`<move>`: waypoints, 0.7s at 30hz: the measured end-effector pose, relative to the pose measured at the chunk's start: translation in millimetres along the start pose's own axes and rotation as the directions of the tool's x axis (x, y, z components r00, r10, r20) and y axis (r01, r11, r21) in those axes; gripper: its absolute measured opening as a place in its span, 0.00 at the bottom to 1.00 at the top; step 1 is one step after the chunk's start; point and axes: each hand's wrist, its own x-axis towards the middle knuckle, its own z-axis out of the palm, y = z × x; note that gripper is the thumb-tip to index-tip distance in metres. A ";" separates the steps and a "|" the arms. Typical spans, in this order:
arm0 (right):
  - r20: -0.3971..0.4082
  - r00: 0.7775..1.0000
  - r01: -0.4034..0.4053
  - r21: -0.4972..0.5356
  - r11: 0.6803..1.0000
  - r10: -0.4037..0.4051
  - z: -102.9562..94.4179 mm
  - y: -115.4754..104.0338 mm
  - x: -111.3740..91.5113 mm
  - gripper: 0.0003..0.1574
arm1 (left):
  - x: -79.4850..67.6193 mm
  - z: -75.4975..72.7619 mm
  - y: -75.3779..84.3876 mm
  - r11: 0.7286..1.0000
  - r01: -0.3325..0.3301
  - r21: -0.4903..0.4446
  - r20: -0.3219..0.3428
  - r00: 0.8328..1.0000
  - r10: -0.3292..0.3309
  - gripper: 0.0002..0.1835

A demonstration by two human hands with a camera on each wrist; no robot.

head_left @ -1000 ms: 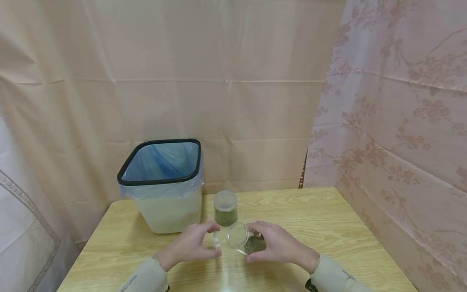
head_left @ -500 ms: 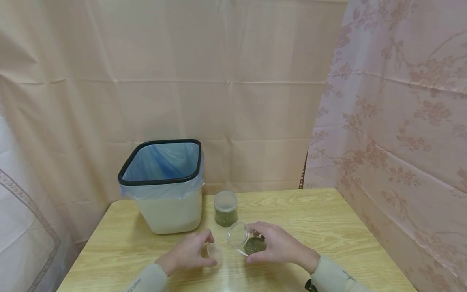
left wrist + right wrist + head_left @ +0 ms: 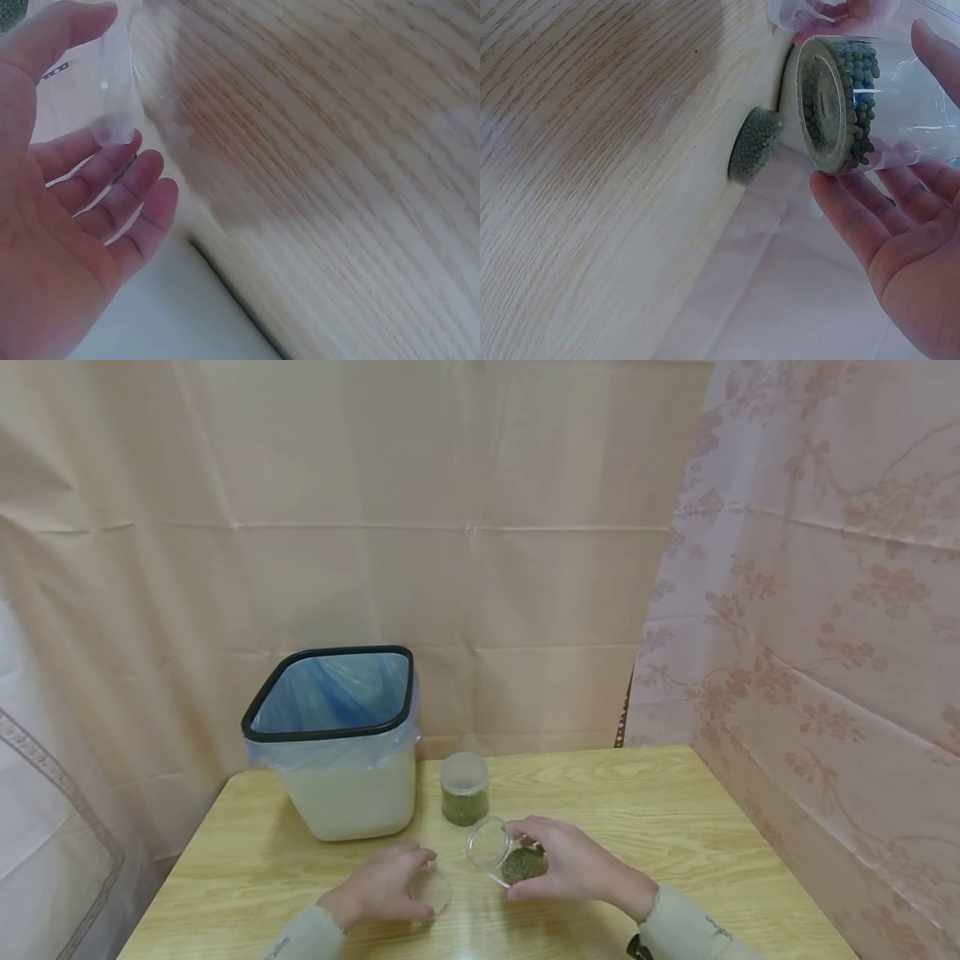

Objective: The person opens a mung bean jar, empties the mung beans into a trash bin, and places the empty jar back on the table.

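Observation:
My left hand (image 3: 382,887) holds a clear round lid (image 3: 431,891) by its rim, low over the table's left half. In the left wrist view the lid (image 3: 109,82) sits between the thumb and the forefinger. My right hand (image 3: 573,864) grips a clear jar (image 3: 487,845) around its side, its uncovered mouth leaning to the left in the head view. Small green beans (image 3: 862,97) cover the bottom of this jar. Just behind it stands a second clear jar (image 3: 463,781), upright and partly filled with similar green beans.
A cream bin (image 3: 352,793) with a black rim and a blue liner stands at the table's back left. The wooden table (image 3: 637,802) ends against a beige curtain (image 3: 525,610). A pink flowered curtain (image 3: 840,652) hangs on the right.
My left hand has moved left and down with the lid, away from the jar's mouth. The lid has turned from edge-on to nearly flat. My right hand and its jar stay put.

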 end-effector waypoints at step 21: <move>0.009 1.000 0.003 0.020 1.000 -0.004 1.6 5.2 -3.5 0.43 | 1.8 8.9 -6.6 0.999 0.033 0.006 0.032 0.999 -0.033 0.34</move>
